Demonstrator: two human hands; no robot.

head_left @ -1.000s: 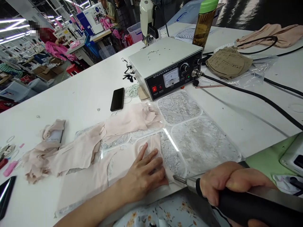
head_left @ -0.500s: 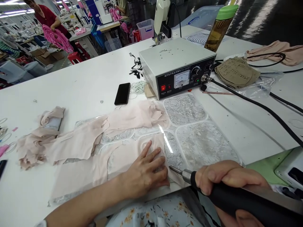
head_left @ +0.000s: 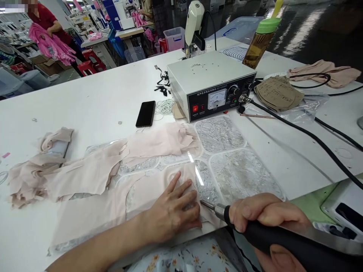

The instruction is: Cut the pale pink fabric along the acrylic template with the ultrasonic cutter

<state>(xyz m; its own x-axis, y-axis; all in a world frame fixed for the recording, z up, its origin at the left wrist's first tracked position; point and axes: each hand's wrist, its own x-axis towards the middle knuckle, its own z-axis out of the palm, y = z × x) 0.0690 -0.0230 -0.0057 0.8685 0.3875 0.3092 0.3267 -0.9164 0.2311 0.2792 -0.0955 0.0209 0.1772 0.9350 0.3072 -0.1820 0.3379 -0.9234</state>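
Observation:
My left hand (head_left: pixel 177 209) lies on a pale pink fabric piece (head_left: pixel 150 189), fingers spread and pressing it down near the table's front edge. My right hand (head_left: pixel 266 215) is wrapped around the black handle of a handheld ultrasonic welder (head_left: pixel 219 211). Its metal tip points left and sits at the fabric's right edge, close to my left fingertips; whether it touches the cloth I cannot tell. Under the fabric is a clear-topped, marble-patterned mat (head_left: pixel 244 170). More pink fabric pieces (head_left: pixel 161 141) lie on the mat behind my left hand.
Behind the mat stands the welder's control box (head_left: pixel 211 75), its black cable (head_left: pixel 297 128) curving off right. A phone (head_left: pixel 145 113), a tea bottle (head_left: pixel 261 43), brown card patterns (head_left: pixel 279 92) and a bunched fabric heap (head_left: pixel 31 177) lie around. A person in red (head_left: pixel 48 22) carries pink cloth at far left.
The view has shifted slightly. Both hands, the welder and the fabric under my left hand keep nearly the same places relative to each other. The person in red has moved a little left.

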